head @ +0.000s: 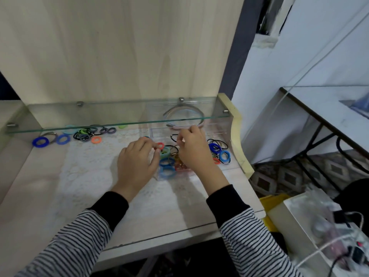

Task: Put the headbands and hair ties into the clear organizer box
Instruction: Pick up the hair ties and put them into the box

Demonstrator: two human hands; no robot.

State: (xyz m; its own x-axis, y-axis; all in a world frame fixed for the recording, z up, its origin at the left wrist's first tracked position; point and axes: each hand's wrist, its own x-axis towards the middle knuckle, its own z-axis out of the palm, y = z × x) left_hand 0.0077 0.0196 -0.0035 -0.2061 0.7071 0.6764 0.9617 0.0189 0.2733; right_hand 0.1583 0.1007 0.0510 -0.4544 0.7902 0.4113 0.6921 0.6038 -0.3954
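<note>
Organizer box (220, 133) beneath glass shelf (99, 116).

Clear glossy plastic organizer box (227, 128), smooth glass shelf (99, 124), matt pale wood back panel (119, 47).

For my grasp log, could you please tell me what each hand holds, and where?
The left hand pinches a red hair tie by its rim. The right hand appears to pinch a black hair tie at its right end.

Left hand (137, 162) and right hand (192, 150) extended, fingers curled.
</note>
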